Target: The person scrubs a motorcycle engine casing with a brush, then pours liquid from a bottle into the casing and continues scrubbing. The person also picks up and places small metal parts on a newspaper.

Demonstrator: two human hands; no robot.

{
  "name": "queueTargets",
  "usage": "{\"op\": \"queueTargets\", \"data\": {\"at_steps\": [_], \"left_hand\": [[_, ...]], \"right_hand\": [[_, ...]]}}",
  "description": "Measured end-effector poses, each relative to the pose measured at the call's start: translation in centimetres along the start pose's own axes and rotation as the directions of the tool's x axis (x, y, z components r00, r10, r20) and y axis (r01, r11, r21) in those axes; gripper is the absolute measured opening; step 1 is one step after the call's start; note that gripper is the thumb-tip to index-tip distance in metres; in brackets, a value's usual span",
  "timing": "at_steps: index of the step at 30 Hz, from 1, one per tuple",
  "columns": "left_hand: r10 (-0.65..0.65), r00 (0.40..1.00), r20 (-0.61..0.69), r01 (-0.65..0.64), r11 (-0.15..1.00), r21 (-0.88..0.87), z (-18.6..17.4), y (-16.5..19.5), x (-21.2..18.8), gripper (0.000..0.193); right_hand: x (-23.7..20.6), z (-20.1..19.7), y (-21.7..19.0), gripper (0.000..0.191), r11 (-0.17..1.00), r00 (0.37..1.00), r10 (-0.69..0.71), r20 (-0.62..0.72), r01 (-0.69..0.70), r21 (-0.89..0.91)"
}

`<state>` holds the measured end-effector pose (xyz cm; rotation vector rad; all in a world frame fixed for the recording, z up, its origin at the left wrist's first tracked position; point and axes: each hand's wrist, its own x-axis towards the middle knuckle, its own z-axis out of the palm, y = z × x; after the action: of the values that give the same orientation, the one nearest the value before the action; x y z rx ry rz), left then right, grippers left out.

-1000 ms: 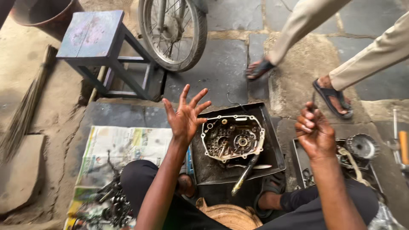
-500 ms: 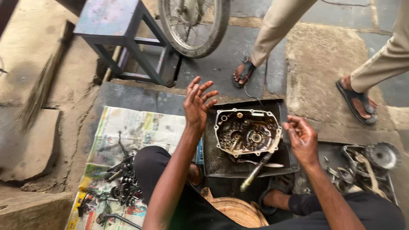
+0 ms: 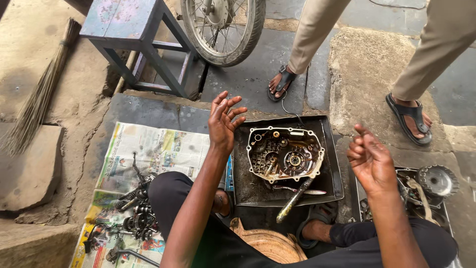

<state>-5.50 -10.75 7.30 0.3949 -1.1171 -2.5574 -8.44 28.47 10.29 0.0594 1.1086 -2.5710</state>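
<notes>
My left hand (image 3: 223, 120) is raised with fingers spread, holding nothing, just left of a black metal tray (image 3: 332, 164). In the tray lies an oily engine cover (image 3: 285, 154) with gears inside, and a greasy tool (image 3: 293, 200) leans at its near edge. My right hand (image 3: 368, 160) hovers to the right of the tray, fingers loosely curled and apart, empty. Both hands look stained with grease. My knees and dark trousers fill the bottom of the view.
A newspaper (image 3: 148, 154) at left carries several small engine parts (image 3: 134, 213). A second tray with a clutch gear (image 3: 436, 181) sits at right. A blue stool (image 3: 131, 34), a motorcycle wheel (image 3: 223, 27) and a broom (image 3: 37, 99) stand behind. Another person's sandalled feet (image 3: 409, 116) are near.
The view has tilted and shifted. My right hand has opened from a pinched fist and dropped lower at the tray's right; the left hand stays raised and spread.
</notes>
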Motion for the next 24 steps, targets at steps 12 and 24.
{"op": "queueTargets", "data": {"at_steps": [12, 24], "left_hand": [[-0.169, 0.982, 0.089, -0.130, -0.253, 0.959, -7.0, -8.1, 1.0, 0.023], [-0.189, 0.982, 0.014, -0.046, -0.170, 0.984, -7.6, -9.9, 1.7, 0.017]], "right_hand": [[-0.3, -3.9, 0.5, 0.043, 0.906, 0.987, 0.029, -0.159, -0.093, -0.412], [0.0, -3.8, -0.1, 0.046, 0.902, 0.984, 0.029, -0.174, -0.101, -0.420]]}}
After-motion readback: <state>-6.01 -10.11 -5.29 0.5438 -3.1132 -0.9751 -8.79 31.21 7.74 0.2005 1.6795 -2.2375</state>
